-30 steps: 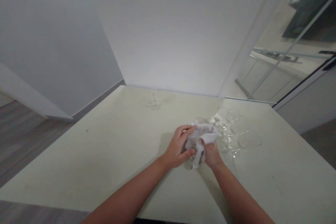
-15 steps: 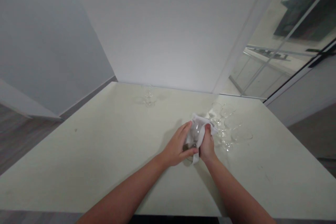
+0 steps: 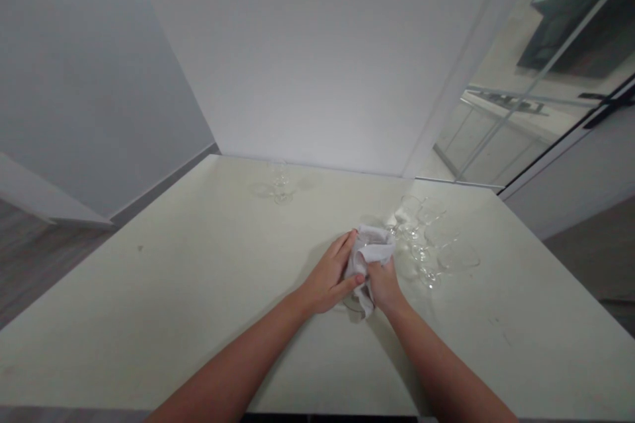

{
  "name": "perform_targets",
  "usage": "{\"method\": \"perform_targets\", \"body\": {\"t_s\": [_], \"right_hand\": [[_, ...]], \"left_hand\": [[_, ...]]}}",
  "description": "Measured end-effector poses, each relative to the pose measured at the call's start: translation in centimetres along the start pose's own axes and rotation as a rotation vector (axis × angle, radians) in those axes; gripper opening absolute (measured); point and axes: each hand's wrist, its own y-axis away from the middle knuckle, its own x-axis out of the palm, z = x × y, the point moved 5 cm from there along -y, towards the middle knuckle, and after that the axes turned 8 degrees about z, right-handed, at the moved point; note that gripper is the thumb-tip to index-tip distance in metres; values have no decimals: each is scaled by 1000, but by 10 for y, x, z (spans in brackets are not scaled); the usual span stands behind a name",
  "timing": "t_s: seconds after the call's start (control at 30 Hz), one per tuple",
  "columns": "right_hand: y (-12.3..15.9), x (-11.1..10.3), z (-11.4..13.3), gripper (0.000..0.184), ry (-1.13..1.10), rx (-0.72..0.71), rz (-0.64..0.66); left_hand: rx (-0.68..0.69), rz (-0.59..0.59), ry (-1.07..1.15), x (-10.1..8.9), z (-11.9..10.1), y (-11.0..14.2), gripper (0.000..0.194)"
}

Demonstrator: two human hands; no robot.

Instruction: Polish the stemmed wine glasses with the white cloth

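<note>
Both hands are around a stemmed glass above the table's middle. My left hand point(image 3: 331, 275) is curved round the left side of this glass point(image 3: 353, 305), thumb pointing right across its front. A white cloth point(image 3: 373, 246) wraps the glass and hides most of it; the round foot peeks out below. On the right side, my right hand point(image 3: 385, 283) is closed on the cloth, its fingertips tucked into the folds. Just right of my hands stand several clear stemmed glasses point(image 3: 421, 254) close together.
The pale table point(image 3: 198, 297) has a grey-white wall point(image 3: 307, 79) along its far edge. Another clear glass point(image 3: 280, 182) stands near that edge, left of centre. A glass-panelled door point(image 3: 526, 99) with a black handle is at the right.
My right hand has shifted slightly left and its thumb has gone into the cloth. The cloth now covers more of the glass. My left hand keeps its grip.
</note>
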Motion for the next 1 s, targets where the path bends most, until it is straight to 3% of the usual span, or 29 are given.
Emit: {"method": "perform_targets", "body": {"t_s": [0.13,0.2,0.3,0.4,0.53,0.6,0.83,1.0], "right_hand": [[1,-8,-9,48,-30,114,-207],[0,-8,-10,51,-26,146,-229],[-3,-6,-4,42,21,55,-204],[-1,0,-1,36,39,13,-119],[9,12,-8,39,-8,138,36],[13,19,-6,38,12,125,112],[10,30,7,28,37,83,298],[10,31,7,25,65,94,360]], "left_hand": [[-12,-33,49,2,-2,-1,88],[-16,-63,103,2,-2,-1,80],[-23,-88,203,1,0,-1,68],[-26,-173,294,-4,2,0,62],[-59,-373,319,-14,7,4,59],[-86,-415,320,-17,9,6,58],[-110,-425,342,-23,13,8,52],[-116,-340,379,-21,15,5,48]]}}
